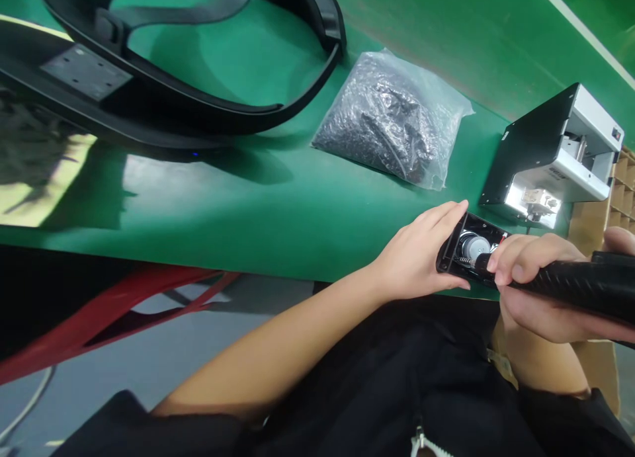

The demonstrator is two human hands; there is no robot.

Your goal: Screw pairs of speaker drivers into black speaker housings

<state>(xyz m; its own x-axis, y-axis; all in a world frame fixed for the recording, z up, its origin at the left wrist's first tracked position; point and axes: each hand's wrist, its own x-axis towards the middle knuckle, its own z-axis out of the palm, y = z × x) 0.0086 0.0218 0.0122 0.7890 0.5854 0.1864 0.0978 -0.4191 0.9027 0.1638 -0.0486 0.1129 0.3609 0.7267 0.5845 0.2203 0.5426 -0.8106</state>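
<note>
An open casing [479,229] is cradled by the left hand [411,255], fingers curled around it. A screwdriver [570,282] is clenched in the right hand [538,288], its nose at the casing's exposed interior.

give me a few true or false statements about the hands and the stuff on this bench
1. The left hand holds an open black housing. True.
2. The right hand is empty. False: it grips a black tool.
3. A clear plastic bag of black items lies on the green mat. True.
4. The black-and-silver machine stands to the left of the bag. False: it stands to the right of the bag.
</note>
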